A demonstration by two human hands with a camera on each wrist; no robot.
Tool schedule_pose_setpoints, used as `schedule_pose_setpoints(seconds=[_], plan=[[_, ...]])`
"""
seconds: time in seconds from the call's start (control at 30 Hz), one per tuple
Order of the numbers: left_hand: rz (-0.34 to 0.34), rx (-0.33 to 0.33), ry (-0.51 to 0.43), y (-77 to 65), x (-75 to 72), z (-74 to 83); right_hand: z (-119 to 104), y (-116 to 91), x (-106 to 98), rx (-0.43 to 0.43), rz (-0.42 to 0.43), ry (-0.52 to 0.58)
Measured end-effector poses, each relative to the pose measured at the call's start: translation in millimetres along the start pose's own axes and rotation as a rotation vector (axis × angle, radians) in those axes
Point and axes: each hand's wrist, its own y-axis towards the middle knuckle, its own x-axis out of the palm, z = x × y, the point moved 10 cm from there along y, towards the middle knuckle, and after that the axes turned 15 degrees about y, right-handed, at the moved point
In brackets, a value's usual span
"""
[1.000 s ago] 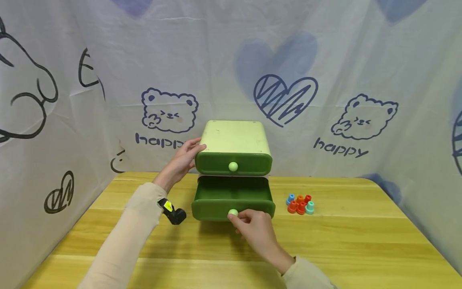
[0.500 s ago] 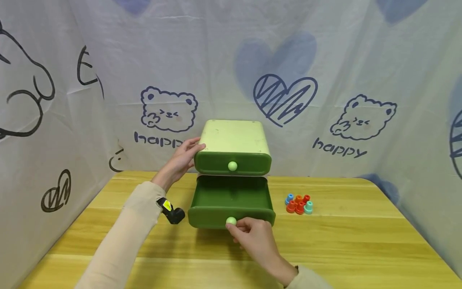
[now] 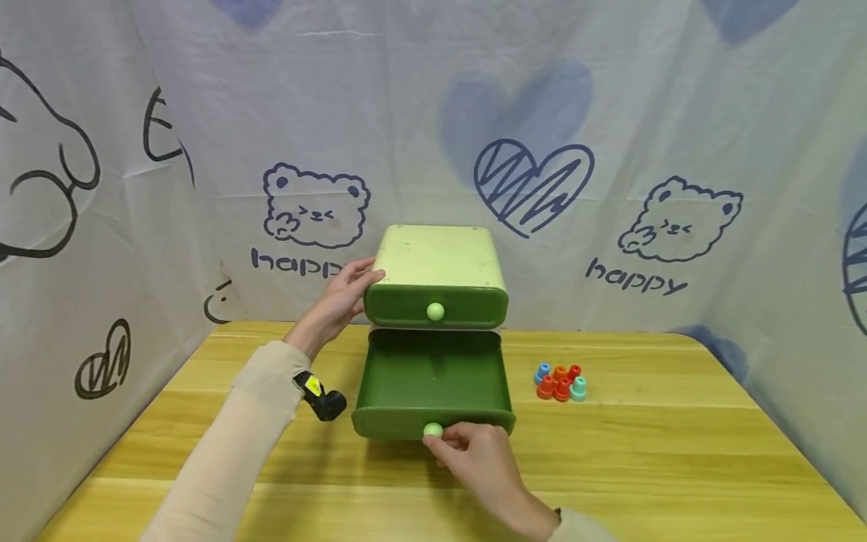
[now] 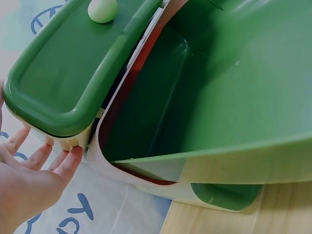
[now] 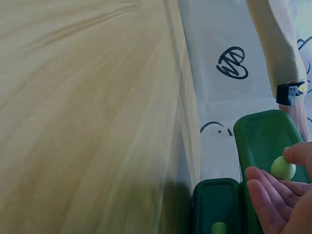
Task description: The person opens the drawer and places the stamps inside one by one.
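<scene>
A small drawer cabinet (image 3: 440,252) with a pale green top and dark green drawer fronts stands at mid-table. Its middle drawer (image 3: 433,369) is pulled far out, and nothing lies inside. My right hand (image 3: 484,463) pinches that drawer's round pale knob (image 5: 282,168) between thumb and fingers. On the cabinet's upper left side rests my left hand (image 3: 339,301), fingers extended along the side wall and thumb at the top edge. The top drawer (image 4: 68,63) sits closed above. Beneath the pulled drawer, a bottom drawer (image 5: 217,202) shows closed in the right wrist view.
Several small cone-shaped pieces (image 3: 561,382), red, orange, blue and teal, are clustered right of the cabinet on the wooden table (image 3: 643,452). A white cloth (image 3: 406,113) printed with hearts and bears hangs behind and at the sides.
The middle drawer has slid farther out toward me, my right hand travelling with its knob. My left hand stays on the cabinet's side.
</scene>
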Motion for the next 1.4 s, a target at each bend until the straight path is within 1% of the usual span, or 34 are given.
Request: schedule_pose_setpoints(seconds=[0.17, 0.3, 0.4, 0.53, 0.63, 0.8, 0.87, 0.9, 1.0, 1.1, 1.2, 1.33, 1.4], plan=[[0.002, 0.004, 0.014, 0.2, -1.2, -0.9, 3, -1, 1, 0.016, -0.019, 0.0], [0.0, 0.008, 0.011, 0.6, -1.8, -1.0, 3, -4, 0, 0.017, -0.046, 0.014], [-0.001, 0.01, 0.011, 0.7, -2.1, -0.6, 2, -8, -2, 0.039, -0.074, 0.028], [-0.001, 0.008, 0.011, 0.7, -2.2, -0.1, -4, -15, -10, 0.069, -0.091, 0.052], [-0.002, 0.004, 0.007, 1.1, -2.0, 0.1, -13, -19, -22, 0.049, -0.075, 0.058], [0.0, 0.002, 0.009, 1.7, -2.5, 0.6, -32, -20, -50, -0.071, -0.012, 0.022], [0.002, 0.002, 0.012, 1.7, -2.7, 0.7, -33, -17, -65, -0.075, 0.034, 0.007], [0.002, 0.003, 0.011, 1.7, -2.8, 0.6, -32, -15, -73, -0.071, 0.06, 0.001], [0.0, 0.005, 0.009, 1.6, -2.6, 0.4, -23, -6, -99, -0.022, 0.136, -0.009], [-0.003, 0.007, 0.01, 1.5, -2.3, -0.3, -11, 5, -122, 0.012, 0.184, -0.003], [-0.002, 0.006, 0.012, 2.1, -2.2, -1.7, 5, 16, -145, 0.052, 0.217, -0.068], [0.004, 0.003, 0.009, 3.0, -1.7, -3.0, 28, 26, -172, 0.112, 0.244, -0.206], [0.005, 0.003, 0.004, 3.0, -1.0, -2.9, 40, 30, -182, 0.134, 0.244, -0.238]])
